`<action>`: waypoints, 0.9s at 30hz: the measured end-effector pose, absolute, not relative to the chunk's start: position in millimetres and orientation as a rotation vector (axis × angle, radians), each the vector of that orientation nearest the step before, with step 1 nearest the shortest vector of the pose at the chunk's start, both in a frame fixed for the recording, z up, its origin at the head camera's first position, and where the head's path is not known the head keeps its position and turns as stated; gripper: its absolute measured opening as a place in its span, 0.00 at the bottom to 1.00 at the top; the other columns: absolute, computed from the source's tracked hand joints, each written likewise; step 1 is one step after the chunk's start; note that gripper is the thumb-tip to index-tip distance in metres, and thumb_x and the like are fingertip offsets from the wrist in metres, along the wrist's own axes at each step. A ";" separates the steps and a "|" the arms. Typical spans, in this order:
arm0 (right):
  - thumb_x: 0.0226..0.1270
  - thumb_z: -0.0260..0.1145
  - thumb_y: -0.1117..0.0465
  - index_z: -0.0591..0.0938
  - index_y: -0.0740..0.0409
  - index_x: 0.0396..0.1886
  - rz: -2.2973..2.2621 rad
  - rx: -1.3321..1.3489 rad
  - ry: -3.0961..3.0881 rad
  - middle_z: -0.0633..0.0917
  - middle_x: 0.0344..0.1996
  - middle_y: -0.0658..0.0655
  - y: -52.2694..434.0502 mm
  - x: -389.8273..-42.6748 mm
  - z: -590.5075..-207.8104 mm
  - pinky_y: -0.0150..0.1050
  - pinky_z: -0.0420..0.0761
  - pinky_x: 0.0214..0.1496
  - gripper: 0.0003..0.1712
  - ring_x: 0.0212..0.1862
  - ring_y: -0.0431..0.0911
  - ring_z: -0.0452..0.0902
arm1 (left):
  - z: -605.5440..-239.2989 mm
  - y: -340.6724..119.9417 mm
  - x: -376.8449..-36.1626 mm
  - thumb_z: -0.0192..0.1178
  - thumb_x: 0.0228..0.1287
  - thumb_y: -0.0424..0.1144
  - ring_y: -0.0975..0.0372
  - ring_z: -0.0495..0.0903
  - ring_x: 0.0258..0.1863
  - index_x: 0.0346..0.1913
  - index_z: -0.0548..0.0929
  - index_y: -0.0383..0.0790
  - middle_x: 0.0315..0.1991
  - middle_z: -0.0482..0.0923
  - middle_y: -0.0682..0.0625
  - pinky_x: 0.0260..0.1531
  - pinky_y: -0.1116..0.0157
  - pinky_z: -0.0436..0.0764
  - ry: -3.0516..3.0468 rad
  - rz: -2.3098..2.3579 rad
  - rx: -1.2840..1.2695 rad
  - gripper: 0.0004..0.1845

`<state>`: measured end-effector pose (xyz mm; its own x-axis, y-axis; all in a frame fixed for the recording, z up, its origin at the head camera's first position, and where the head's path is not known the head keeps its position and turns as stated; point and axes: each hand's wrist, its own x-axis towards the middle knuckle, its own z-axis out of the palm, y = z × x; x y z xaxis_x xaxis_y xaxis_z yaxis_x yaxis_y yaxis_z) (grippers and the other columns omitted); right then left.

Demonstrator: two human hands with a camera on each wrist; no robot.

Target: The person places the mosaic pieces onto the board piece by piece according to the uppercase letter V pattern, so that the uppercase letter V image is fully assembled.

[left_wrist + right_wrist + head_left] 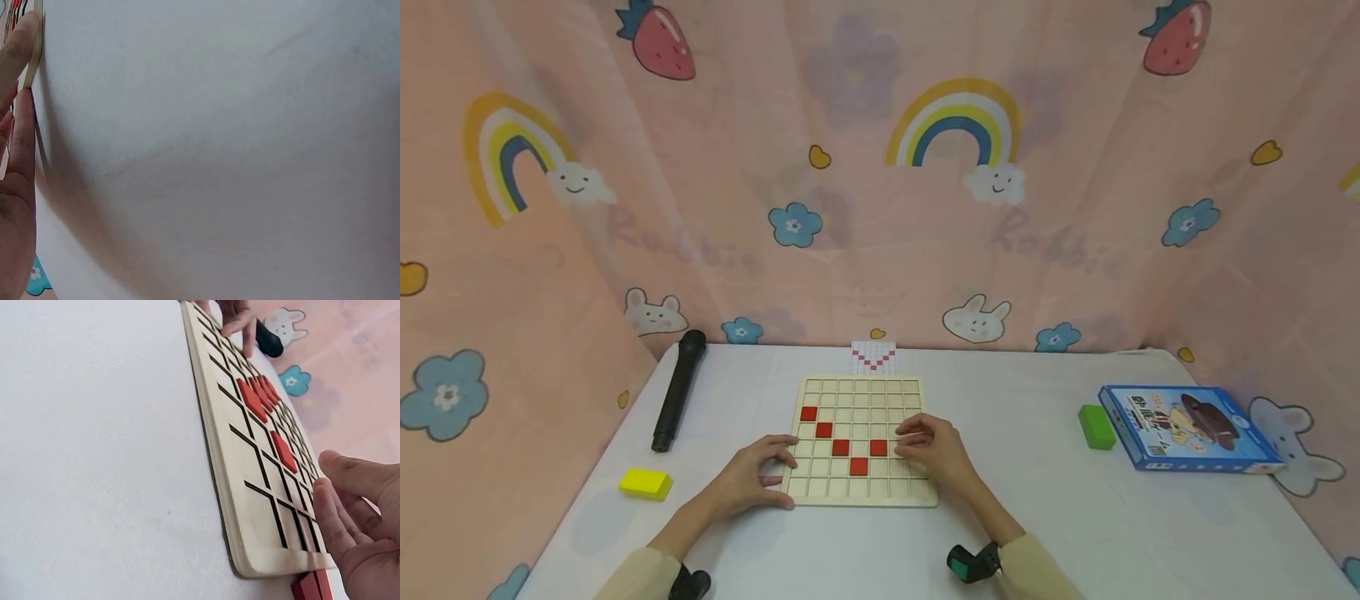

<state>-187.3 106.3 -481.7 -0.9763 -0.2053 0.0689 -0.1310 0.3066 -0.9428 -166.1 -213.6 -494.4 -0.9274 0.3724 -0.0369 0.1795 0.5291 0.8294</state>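
The head view looks forward and down from above the wooden grid board, taking in the whole bench. The left wrist view skims the bench close beside the board's edge. The right wrist view lies low along the board, which all three views share.

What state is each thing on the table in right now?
Wooden grid board: flat, five red square tiles seated.
Left hand: fingers resting on board's left edge.
Right hand: fingers curled over board's right side.
Blue game box: closed, flat.
Black microphone: lying down.
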 end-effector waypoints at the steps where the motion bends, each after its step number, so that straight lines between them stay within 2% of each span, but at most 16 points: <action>1: 0.53 0.71 0.74 0.80 0.67 0.42 -1.789 -0.304 2.484 0.84 0.39 0.62 111.2 -186.4 -480.5 0.31 0.85 0.40 0.15 0.39 0.51 0.83 | -494.3 -213.3 -166.5 0.80 0.32 0.39 0.43 0.63 0.66 0.38 0.80 0.43 0.65 0.67 0.43 0.46 0.72 0.82 2.562 1.345 0.467 0.25; 5: 0.53 0.72 0.73 0.80 0.67 0.42 -1.783 -0.233 2.512 0.85 0.38 0.62 134.0 -181.5 -477.0 0.28 0.83 0.36 0.15 0.39 0.50 0.82 | -494.5 -213.0 -167.9 0.80 0.32 0.40 0.43 0.63 0.66 0.38 0.80 0.44 0.65 0.67 0.44 0.46 0.72 0.82 2.570 1.334 0.464 0.25; 9: 0.53 0.72 0.72 0.80 0.67 0.43 -1.729 -0.176 2.554 0.84 0.38 0.60 158.7 -176.2 -478.7 0.28 0.83 0.41 0.16 0.40 0.49 0.81 | -493.8 -214.3 -167.9 0.80 0.32 0.40 0.43 0.63 0.66 0.38 0.80 0.44 0.65 0.67 0.44 0.45 0.72 0.82 2.584 1.323 0.471 0.25; 13: 0.53 0.72 0.72 0.80 0.68 0.43 -1.653 -0.247 2.569 0.84 0.38 0.60 175.6 -173.1 -485.0 0.31 0.84 0.42 0.17 0.39 0.49 0.82 | -492.0 -217.3 -166.5 0.80 0.32 0.39 0.42 0.64 0.65 0.38 0.80 0.43 0.64 0.68 0.42 0.45 0.72 0.83 2.595 1.331 0.488 0.25; 17: 0.53 0.72 0.72 0.79 0.68 0.43 -1.599 -0.312 2.567 0.84 0.38 0.60 181.2 -172.3 -491.7 0.31 0.84 0.42 0.17 0.39 0.49 0.82 | -492.7 -217.7 -166.1 0.80 0.33 0.39 0.42 0.64 0.65 0.38 0.80 0.42 0.64 0.67 0.41 0.45 0.72 0.83 2.576 1.347 0.498 0.25; 27: 0.52 0.73 0.71 0.80 0.64 0.39 -1.521 -0.273 2.595 0.85 0.36 0.57 181.4 -168.4 -492.7 0.30 0.84 0.41 0.15 0.37 0.47 0.81 | -494.8 -212.8 -167.0 0.80 0.32 0.39 0.42 0.63 0.66 0.39 0.80 0.43 0.65 0.68 0.43 0.45 0.72 0.82 2.578 1.332 0.492 0.25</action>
